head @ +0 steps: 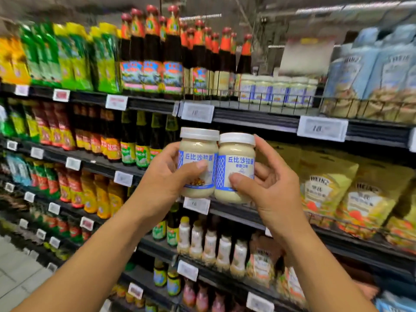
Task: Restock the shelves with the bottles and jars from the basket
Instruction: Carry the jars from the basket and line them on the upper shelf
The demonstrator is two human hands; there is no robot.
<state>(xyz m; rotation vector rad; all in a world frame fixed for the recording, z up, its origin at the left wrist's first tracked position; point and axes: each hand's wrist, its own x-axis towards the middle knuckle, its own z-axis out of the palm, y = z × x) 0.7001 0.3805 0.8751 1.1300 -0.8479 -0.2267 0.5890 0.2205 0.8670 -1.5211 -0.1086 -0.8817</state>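
I hold two cream-coloured salad dressing jars with white lids and blue-and-white labels, side by side and touching, in front of the shelves at mid height. My left hand (167, 174) grips the left jar (198, 152). My right hand (267, 183) grips the right jar (235, 154). Above them, on the upper shelf (254, 113), a row of the same jars (278, 91) stands behind a wire rail. The basket is not in view.
Dark sauce bottles with red caps (153, 52) stand left of the jar row. Blue pouches (371, 70) fill the upper right, yellow pouches (333, 183) sit lower right. Small white squeeze bottles (209, 244) line the shelf below my hands. Floor tiles (18, 266) show at lower left.
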